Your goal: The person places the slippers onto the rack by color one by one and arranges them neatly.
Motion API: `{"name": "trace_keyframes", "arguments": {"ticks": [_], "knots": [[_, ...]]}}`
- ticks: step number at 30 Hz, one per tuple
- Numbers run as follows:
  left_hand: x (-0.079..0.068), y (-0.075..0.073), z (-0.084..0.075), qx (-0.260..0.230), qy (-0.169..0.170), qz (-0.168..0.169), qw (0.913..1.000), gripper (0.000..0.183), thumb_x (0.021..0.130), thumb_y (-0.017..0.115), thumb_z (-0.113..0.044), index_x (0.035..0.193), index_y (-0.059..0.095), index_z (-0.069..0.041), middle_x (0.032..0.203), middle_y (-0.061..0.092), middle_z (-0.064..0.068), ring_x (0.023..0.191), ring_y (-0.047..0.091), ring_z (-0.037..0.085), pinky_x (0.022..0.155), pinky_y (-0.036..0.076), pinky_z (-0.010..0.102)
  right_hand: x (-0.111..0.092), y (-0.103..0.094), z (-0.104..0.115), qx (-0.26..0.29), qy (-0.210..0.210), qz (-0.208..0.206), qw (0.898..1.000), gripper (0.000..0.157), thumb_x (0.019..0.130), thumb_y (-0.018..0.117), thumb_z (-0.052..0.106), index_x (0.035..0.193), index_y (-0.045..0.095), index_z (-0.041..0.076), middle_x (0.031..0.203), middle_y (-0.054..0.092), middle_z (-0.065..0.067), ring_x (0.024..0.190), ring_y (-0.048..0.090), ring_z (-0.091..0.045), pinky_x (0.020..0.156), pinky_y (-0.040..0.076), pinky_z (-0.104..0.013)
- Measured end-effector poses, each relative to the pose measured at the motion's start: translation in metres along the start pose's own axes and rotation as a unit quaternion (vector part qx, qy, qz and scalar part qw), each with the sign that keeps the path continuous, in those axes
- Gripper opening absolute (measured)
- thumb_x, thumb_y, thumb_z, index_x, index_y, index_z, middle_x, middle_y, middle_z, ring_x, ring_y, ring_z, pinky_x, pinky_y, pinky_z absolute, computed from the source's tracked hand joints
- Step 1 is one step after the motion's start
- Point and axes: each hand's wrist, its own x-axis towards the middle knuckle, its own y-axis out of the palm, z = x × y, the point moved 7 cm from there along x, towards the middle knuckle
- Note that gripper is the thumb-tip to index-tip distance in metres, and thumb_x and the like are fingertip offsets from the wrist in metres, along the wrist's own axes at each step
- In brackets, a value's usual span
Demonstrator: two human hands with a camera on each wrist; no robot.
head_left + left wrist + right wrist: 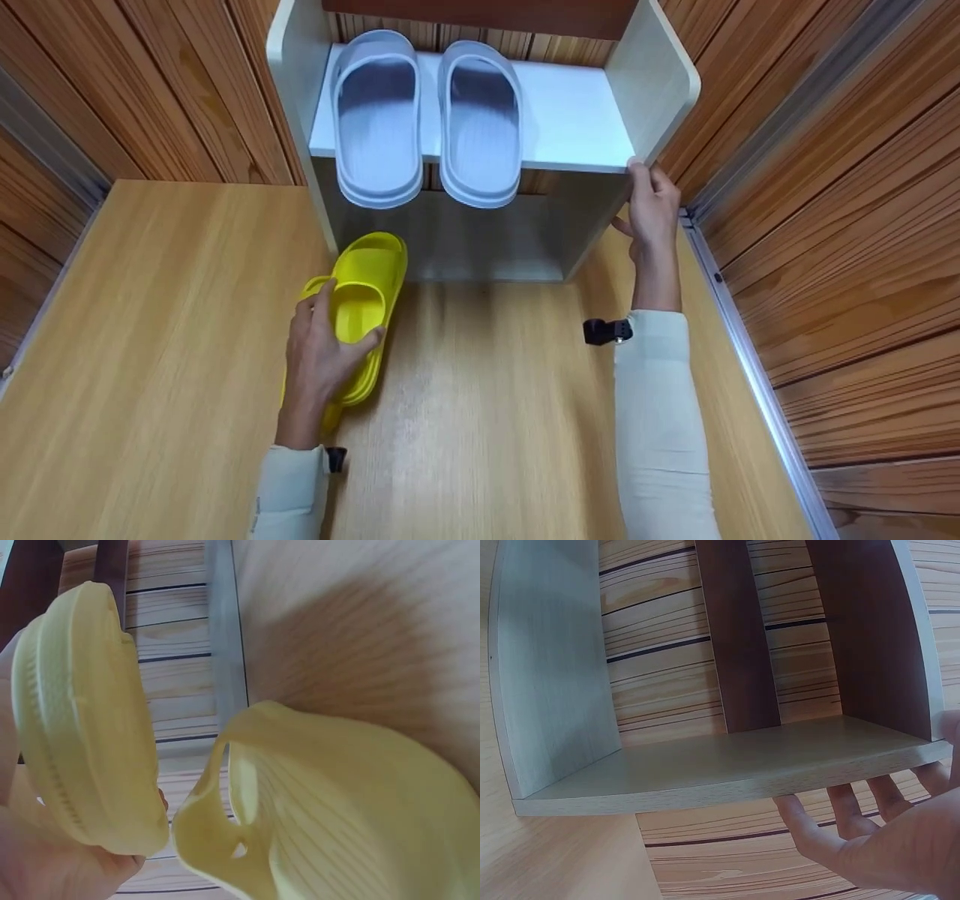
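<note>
In the head view my left hand (319, 356) grips a yellow slipper (375, 266) by its side, thumb over the foot bed and fingers at the outer edge. The slipper is tilted, toe toward the rack. A second yellow slipper (360, 795) lies below and beside it in the left wrist view, mostly hidden by the hand in the head view. My right hand (654, 210) holds the front edge of the shoe rack's right side panel (660, 90) at upper-shelf height. In the right wrist view its fingers (806, 832) lie along the panel's outer side.
Two pale grey slippers, a left one (379, 142) and a right one (481, 142), sit on the upper shelf (574, 112), heels overhanging its front. The rack stands on a wood-look floor (480, 420), with wood-panelled walls (847, 300) behind and at both sides.
</note>
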Motion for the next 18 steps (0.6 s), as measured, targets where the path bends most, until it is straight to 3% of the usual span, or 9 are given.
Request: {"name": "trace_keyframes", "arguments": {"ticks": [18], "knots": [[0.023, 0.019, -0.009, -0.015, -0.016, -0.014, 0.9997, 0.100, 0.078, 0.081, -0.038, 0.159, 0.028, -0.014, 0.149, 0.037, 0.022, 0.129, 0.041, 0.039, 0.110, 0.036, 0.057, 0.001, 0.000, -0.001, 0.003, 0.000, -0.001, 1.000, 0.035, 0.102, 0.053, 0.044, 0.119, 0.063, 0.015, 0.140, 0.048, -0.011, 0.133, 0.044, -0.031, 0.104, 0.041, -0.064]]}}
